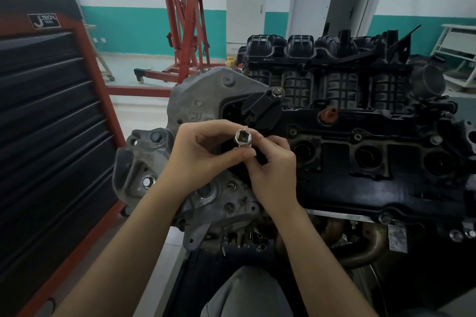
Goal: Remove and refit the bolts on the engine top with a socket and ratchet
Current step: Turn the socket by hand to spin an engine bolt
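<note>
Chrome socket (242,138), one, pinched by left hand (206,156) and right hand (270,165) above engine (360,162).

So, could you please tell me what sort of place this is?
Most likely an auto repair or training workshop: a bare engine on a stand, a red engine hoist behind it, and a tool chest alongside.

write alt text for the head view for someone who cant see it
Both hands, left hand and right hand, hold a chrome socket, square drive end up, over a black engine top. A tool chest stands left; a red engine hoist behind.
</note>
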{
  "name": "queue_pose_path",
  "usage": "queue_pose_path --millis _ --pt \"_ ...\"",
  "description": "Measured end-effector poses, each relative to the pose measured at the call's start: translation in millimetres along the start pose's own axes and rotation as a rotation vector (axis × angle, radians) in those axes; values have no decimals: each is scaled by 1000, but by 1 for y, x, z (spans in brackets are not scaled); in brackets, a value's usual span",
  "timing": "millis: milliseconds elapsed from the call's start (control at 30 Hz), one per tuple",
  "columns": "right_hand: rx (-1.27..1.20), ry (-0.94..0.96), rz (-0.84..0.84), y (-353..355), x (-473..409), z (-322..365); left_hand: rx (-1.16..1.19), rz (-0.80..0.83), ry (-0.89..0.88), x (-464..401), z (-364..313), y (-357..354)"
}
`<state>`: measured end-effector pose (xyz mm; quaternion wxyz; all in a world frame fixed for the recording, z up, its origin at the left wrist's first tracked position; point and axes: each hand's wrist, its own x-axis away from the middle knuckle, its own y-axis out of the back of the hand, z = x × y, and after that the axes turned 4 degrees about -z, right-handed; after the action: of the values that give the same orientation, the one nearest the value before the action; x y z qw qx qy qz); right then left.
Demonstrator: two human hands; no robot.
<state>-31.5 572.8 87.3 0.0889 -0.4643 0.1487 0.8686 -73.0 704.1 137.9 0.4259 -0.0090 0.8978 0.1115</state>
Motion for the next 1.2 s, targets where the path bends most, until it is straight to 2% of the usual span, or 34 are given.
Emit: queue_pose_path --millis 133,367,467,567,733,933,1100,1200 --pt "-10 -54 -2 -1 0 1 -111 -93 -29 0 4 -3" --pt "2 3 6 0 -1 0 3 1 1 1 5 1" --pt "-14 -22 6 0 0 1 -111 -49 -49 0 5 -2" --pt "-6 -36 4 0 0 2 -110 -93 -40 1 5 -3" --pt "-6 31 26 1 -1 2 -8 51 24 0 3 1" --pt "-24 3 -7 -1 0 -1 -124 -48 -70 0 2 -3" --pt "-8 32 -8 -1 -2 1 28 -40 11 2 2 -1" --pt "5 14 -3 0 -1 0 8 4 -5 1 2 -1"
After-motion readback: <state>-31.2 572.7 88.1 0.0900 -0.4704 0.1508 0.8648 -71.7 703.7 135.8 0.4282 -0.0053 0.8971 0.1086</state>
